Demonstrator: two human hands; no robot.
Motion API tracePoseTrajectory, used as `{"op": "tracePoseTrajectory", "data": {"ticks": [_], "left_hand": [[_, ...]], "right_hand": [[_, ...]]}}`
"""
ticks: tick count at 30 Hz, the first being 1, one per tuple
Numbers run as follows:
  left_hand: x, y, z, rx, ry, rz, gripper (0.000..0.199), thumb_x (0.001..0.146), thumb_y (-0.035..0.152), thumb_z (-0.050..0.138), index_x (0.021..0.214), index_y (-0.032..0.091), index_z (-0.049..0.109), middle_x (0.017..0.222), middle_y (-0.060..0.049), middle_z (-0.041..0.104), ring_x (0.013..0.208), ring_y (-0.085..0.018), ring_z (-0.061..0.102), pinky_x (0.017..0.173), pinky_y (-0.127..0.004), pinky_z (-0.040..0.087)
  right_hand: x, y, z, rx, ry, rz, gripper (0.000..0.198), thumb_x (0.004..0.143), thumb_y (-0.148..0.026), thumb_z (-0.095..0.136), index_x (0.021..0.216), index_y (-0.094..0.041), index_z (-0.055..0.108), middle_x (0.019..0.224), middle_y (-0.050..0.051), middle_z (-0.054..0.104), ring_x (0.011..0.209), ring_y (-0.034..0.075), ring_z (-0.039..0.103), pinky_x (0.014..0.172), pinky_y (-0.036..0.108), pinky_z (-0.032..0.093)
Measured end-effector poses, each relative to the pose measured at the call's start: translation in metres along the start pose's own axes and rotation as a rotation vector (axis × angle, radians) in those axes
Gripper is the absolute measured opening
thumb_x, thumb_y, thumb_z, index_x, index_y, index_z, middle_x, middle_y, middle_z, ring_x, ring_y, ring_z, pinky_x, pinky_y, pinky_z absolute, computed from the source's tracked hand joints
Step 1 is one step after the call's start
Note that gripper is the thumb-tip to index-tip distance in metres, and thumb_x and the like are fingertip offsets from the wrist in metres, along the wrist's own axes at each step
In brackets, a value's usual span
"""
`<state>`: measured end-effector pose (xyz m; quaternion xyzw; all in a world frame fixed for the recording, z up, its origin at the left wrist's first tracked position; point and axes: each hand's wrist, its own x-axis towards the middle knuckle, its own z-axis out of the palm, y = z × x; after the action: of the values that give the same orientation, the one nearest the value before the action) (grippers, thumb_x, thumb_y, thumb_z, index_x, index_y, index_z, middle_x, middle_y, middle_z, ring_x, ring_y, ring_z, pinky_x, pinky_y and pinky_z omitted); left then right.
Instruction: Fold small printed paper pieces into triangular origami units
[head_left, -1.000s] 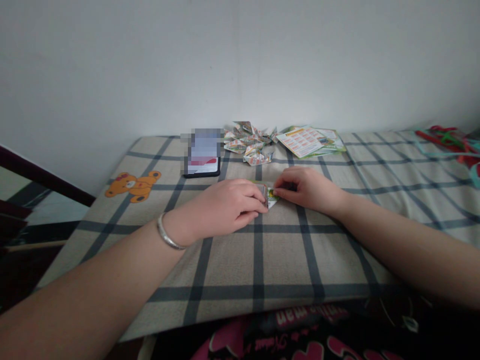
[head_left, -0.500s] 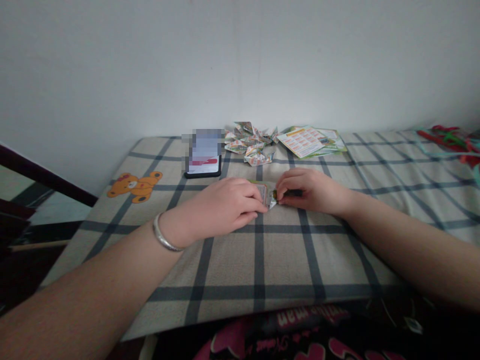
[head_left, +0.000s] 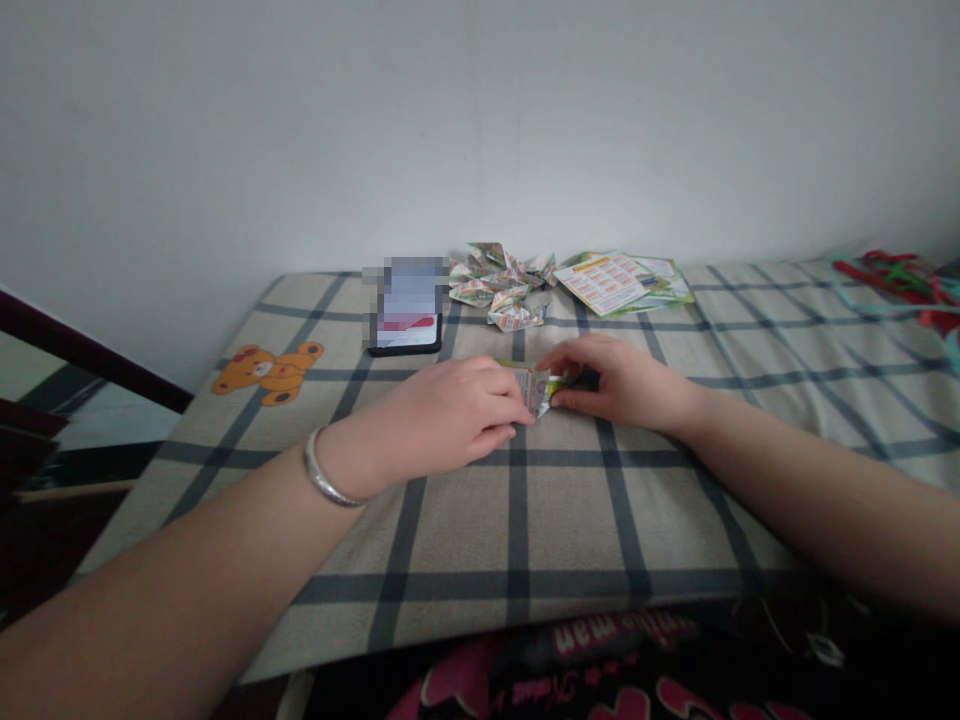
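Observation:
A small folded piece of printed paper [head_left: 534, 386] lies on the checked tablecloth between my hands, partly hidden by my fingers. My left hand [head_left: 472, 412], with a silver bangle on its wrist, has its fingers closed over the paper's left part. At the paper's right end, my right hand [head_left: 600, 378] pinches it between thumb and curled fingers. Beyond them sits a cluster of folded paper pieces [head_left: 499, 285] with the same kind of print.
A phone [head_left: 409, 310] lies behind my left hand. Printed sheets [head_left: 611, 283] are stacked near the wall. A bear figure [head_left: 270, 373] shows on the tablecloth [head_left: 450, 540] at left. Red and green strands [head_left: 896, 280] lie at the far right.
My right hand's fingertips have shifted slightly left over the paper's right end, and more of its yellow-green edge shows. The left hand stays in place.

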<state>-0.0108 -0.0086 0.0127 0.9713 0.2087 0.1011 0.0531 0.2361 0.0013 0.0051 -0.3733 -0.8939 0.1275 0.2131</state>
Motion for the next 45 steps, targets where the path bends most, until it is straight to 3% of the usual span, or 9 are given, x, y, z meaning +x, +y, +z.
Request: {"op": "tracePoseTrajectory", "data": {"ticks": [3,9,17,29,37,42,45], "left_hand": [[0.000,0.000,0.000,0.013,0.000,0.009,0.022,0.093,0.023,0.053,0.110,0.024,0.067,0.107,-0.001,0.067,0.101,-0.019,0.057,0.091,-0.036,0.046],[0.001,0.000,0.000,0.027,0.005,0.029,0.021,0.093,0.024,0.052,0.109,0.020,0.066,0.106,-0.002,0.068,0.103,-0.020,0.057,0.093,-0.037,0.046],[0.002,0.002,0.001,0.020,0.012,0.010,0.018,0.092,0.021,0.053,0.104,0.019,0.067,0.103,-0.003,0.068,0.101,-0.020,0.057,0.093,-0.037,0.047],[0.001,0.006,0.004,0.099,0.003,-0.002,0.026,0.093,0.023,0.053,0.117,0.024,0.061,0.113,-0.002,0.064,0.108,-0.020,0.054,0.095,-0.038,0.046],[0.002,0.008,0.003,0.125,-0.022,-0.027,0.025,0.093,0.025,0.053,0.116,0.024,0.062,0.108,-0.003,0.063,0.106,-0.021,0.053,0.094,-0.039,0.046],[0.003,0.009,0.002,0.138,-0.020,-0.032,0.024,0.092,0.024,0.054,0.115,0.023,0.063,0.106,-0.003,0.063,0.103,-0.021,0.053,0.091,-0.038,0.048],[0.002,0.008,0.003,0.137,-0.014,-0.028,0.024,0.093,0.023,0.053,0.114,0.023,0.063,0.106,-0.003,0.063,0.103,-0.021,0.053,0.090,-0.038,0.048]], "right_hand": [[0.003,0.000,0.003,0.037,-0.040,0.099,0.012,0.082,-0.028,0.066,0.089,-0.017,0.068,0.076,0.002,0.066,0.068,0.013,0.056,0.060,0.024,0.040],[0.008,-0.005,0.007,0.018,-0.028,0.156,0.016,0.086,-0.031,0.062,0.079,-0.017,0.067,0.069,0.001,0.063,0.062,0.012,0.052,0.057,0.024,0.035],[0.010,-0.005,0.011,-0.044,0.005,0.116,0.012,0.085,-0.026,0.062,0.079,-0.017,0.067,0.072,0.001,0.064,0.066,0.013,0.053,0.060,0.024,0.036],[0.009,-0.002,0.012,-0.037,0.020,0.097,0.010,0.084,-0.024,0.064,0.078,-0.016,0.066,0.072,0.001,0.064,0.065,0.012,0.052,0.060,0.023,0.035],[0.008,-0.003,0.013,-0.047,0.039,0.107,0.008,0.083,-0.025,0.065,0.085,-0.017,0.066,0.072,0.000,0.062,0.063,0.012,0.051,0.059,0.023,0.036],[0.003,-0.003,0.005,-0.056,0.039,0.031,0.011,0.085,-0.021,0.064,0.094,-0.017,0.066,0.083,0.003,0.064,0.075,0.014,0.058,0.068,0.025,0.043],[-0.001,-0.004,-0.003,-0.047,-0.036,-0.087,0.011,0.085,-0.023,0.065,0.094,-0.018,0.069,0.096,0.006,0.067,0.087,0.017,0.062,0.078,0.028,0.047]]}}
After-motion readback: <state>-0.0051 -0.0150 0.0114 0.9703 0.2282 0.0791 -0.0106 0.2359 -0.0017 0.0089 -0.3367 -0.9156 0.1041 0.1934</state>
